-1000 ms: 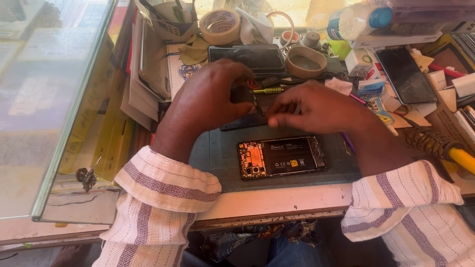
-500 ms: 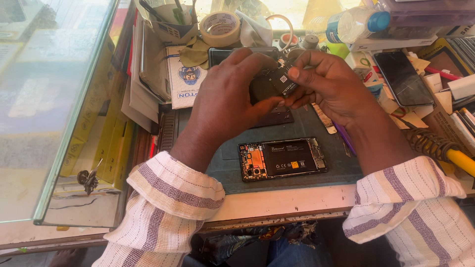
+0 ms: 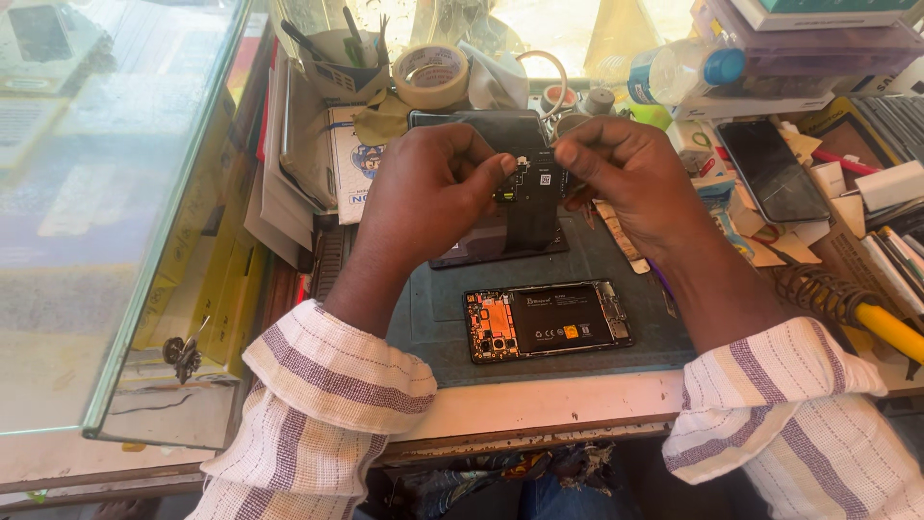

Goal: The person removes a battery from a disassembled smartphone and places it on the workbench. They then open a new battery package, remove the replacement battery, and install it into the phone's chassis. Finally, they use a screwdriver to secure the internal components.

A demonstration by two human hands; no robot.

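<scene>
Lifting since a second ago, both the left hand (image 3: 423, 197) and right hand (image 3: 640, 183) now pinch a small black circuit part (image 3: 527, 178) at twelve o'clock above the opened phone (image 3: 549, 321), suggesting inspection.

A roll of tape (image 3: 430, 75) is lying beside a cup of tools (image 3: 344, 60), a blue-capped bottle (image 3: 685, 67) is resting nearby, and a yellow-handled soldering iron (image 3: 881, 324) is sitting at the worktop's (image 3: 539, 400) right edge.

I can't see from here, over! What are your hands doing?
Left hand and right hand pinch small black phone part, raised. Opened phone lies on grey mat below. Nothing between.
</scene>
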